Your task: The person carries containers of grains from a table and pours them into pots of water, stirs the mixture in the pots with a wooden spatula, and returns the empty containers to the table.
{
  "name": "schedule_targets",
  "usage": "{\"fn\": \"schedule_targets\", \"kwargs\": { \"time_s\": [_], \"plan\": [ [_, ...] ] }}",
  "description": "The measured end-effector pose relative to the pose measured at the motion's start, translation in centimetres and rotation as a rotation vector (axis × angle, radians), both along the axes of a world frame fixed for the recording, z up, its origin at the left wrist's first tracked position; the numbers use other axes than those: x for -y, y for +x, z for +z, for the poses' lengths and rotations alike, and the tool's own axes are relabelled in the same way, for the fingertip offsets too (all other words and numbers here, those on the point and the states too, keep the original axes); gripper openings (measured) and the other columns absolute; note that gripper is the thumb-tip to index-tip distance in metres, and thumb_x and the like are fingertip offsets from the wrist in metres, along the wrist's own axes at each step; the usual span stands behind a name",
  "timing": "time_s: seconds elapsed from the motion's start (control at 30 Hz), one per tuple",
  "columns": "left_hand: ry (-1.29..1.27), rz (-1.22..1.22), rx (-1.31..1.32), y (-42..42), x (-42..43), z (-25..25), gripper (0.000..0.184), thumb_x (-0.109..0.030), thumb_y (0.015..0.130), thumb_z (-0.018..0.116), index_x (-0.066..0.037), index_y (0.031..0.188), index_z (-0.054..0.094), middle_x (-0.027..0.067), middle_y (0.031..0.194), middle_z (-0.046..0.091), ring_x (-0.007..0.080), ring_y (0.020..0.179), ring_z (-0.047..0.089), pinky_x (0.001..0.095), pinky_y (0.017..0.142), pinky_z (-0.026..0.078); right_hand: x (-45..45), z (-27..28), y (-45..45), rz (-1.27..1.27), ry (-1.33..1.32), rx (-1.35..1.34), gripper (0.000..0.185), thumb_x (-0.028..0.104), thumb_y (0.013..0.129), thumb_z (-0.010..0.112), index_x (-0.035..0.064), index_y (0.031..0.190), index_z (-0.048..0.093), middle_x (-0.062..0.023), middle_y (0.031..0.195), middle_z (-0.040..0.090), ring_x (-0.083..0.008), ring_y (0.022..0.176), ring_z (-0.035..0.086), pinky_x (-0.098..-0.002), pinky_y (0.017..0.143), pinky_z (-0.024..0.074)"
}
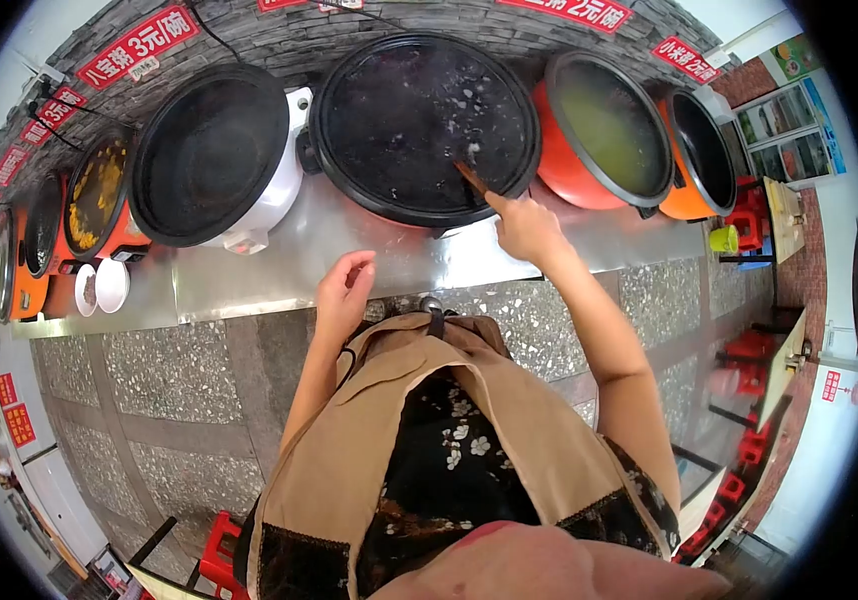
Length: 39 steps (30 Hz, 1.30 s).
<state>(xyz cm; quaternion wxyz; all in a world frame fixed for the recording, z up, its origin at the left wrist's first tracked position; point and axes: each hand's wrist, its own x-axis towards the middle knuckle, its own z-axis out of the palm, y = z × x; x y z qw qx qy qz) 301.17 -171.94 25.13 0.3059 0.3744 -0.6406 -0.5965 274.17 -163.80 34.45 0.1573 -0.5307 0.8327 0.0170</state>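
My right hand [529, 230] is closed round the handle of a brown wooden utensil [470, 179]. Its far end dips into the dark porridge in the large black round pot [324, 170], so I cannot tell whether it is a spoon or a spatula. Pale bits float on the dark liquid [399, 120]. My left hand [347, 288] hangs in front of the steel counter, fingers loosely curled but apart, with nothing in it.
To the left stand a white pot with a dark inside [211, 155] and a pot with yellow food [99, 195]. Two white bowls [112, 286] sit on the steel counter [349, 235]. A red pot of greenish liquid [609, 130] and an orange pot [699, 150] are at right. Red stools [749, 215] line the right.
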Motion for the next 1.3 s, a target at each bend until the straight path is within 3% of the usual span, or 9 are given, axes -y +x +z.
{"fn": "schedule_targets", "kwargs": {
  "time_s": [0.23, 0.33, 0.43, 0.5, 0.57, 0.8, 1.0, 1.1, 1.3],
  "plan": [
    [0.013, -0.015, 0.011, -0.6, 0.3, 0.3, 0.021, -0.009, 0.087, 0.057, -0.001, 0.106, 0.06, 0.0012, 0.083, 0.06, 0.0066, 0.072, 0.051, 0.0214, 0.066, 0.044, -3.7, 4.1, 1.1, 0.058, 0.131, 0.058, 0.046, 0.013, 0.079, 0.052, 0.0199, 0.124, 0.05, -0.0243, 0.081, 0.062, -0.0428, 0.077, 0.06, -0.0506, 0.071, 0.0487],
    [0.017, -0.015, -0.005, -0.8, 0.8, 0.1, 0.021, -0.009, 0.087, 0.057, -0.001, 0.106, 0.06, 0.001, 0.083, 0.06, 0.0067, 0.071, 0.051, 0.0215, 0.066, 0.044, -3.1, 4.0, 1.4, 0.143, 0.156, 0.046, 0.042, 0.01, 0.08, 0.05, 0.0152, 0.122, 0.051, -0.0202, 0.081, 0.065, -0.038, 0.078, 0.063, -0.0484, 0.071, 0.0505],
    [0.002, 0.012, -0.003, -0.5, 0.7, 0.2, 0.02, -0.009, 0.087, 0.057, -0.001, 0.105, 0.06, 0.0008, 0.083, 0.06, 0.0068, 0.071, 0.051, 0.0215, 0.066, 0.044, -1.3, 2.5, 2.8, 0.186, 0.154, 0.013, 0.041, 0.008, 0.078, 0.052, 0.0107, 0.118, 0.051, -0.0203, 0.079, 0.064, -0.0357, 0.076, 0.064, -0.0464, 0.067, 0.0514],
    [0.057, -0.034, 0.059, -0.1, 0.7, 0.3, 0.021, -0.009, 0.09, 0.055, 0.0, 0.109, 0.058, 0.0013, 0.091, 0.061, 0.0069, 0.084, 0.054, 0.0207, 0.076, 0.043, 0.2, 1.9, 3.4, 0.231, 0.124, 0.004, 0.04, 0.007, 0.077, 0.052, 0.0086, 0.116, 0.051, -0.0204, 0.078, 0.064, -0.0349, 0.075, 0.065, -0.0453, 0.065, 0.0516],
    [0.032, 0.016, 0.032, 0.0, 0.5, 0.1, 0.021, -0.009, 0.088, 0.056, -0.001, 0.107, 0.059, 0.0012, 0.088, 0.06, 0.0069, 0.077, 0.053, 0.0212, 0.071, 0.043, 2.3, 1.4, 3.8, 0.275, 0.103, -0.027, 0.038, 0.006, 0.074, 0.052, 0.0052, 0.111, 0.051, -0.0198, 0.076, 0.064, -0.0335, 0.075, 0.065, -0.0435, 0.061, 0.0524],
    [0.05, 0.14, 0.038, 1.6, -0.1, -0.6, 0.021, -0.011, 0.088, 0.057, -0.001, 0.106, 0.06, 0.0012, 0.085, 0.06, 0.0071, 0.072, 0.052, 0.0221, 0.066, 0.044, 8.8, -3.3, 0.9, 0.268, -0.076, -0.142, 0.039, 0.009, 0.078, 0.048, 0.0127, 0.116, 0.053, -0.02, 0.072, 0.064, -0.0361, 0.07, 0.065, -0.0458, 0.062, 0.0531],
    [0.038, 0.143, 0.053, 1.5, -0.5, -0.2, 0.021, -0.012, 0.088, 0.058, -0.001, 0.106, 0.06, 0.0011, 0.084, 0.061, 0.0069, 0.072, 0.052, 0.0224, 0.066, 0.045, 11.9, -4.5, -4.1, 0.099, -0.111, -0.206, 0.04, 0.013, 0.079, 0.048, 0.0191, 0.118, 0.056, -0.0226, 0.086, 0.065, -0.0377, 0.081, 0.064, -0.0463, 0.073, 0.0522],
    [0.051, 0.136, 0.021, 1.3, -0.7, 0.0, 0.02, -0.011, 0.088, 0.057, -0.001, 0.106, 0.06, 0.001, 0.083, 0.061, 0.0068, 0.072, 0.052, 0.022, 0.066, 0.044, 11.8, -2.2, -5.3, -0.042, 0.041, -0.104, 0.042, 0.013, 0.08, 0.05, 0.018, 0.122, 0.054, -0.0193, 0.108, 0.062, -0.0341, 0.101, 0.06, -0.0411, 0.086, 0.0494],
    [0.064, 0.094, 0.024, 0.8, -0.2, -0.1, 0.02, -0.01, 0.088, 0.057, -0.002, 0.106, 0.06, 0.0007, 0.084, 0.06, 0.0067, 0.073, 0.052, 0.0216, 0.067, 0.044, 8.6, -2.3, -7.0, -0.122, 0.035, -0.036, 0.046, 0.015, 0.079, 0.05, 0.0166, 0.125, 0.053, -0.0196, 0.111, 0.06, -0.0358, 0.104, 0.057, -0.044, 0.091, 0.045]
  ]
}}
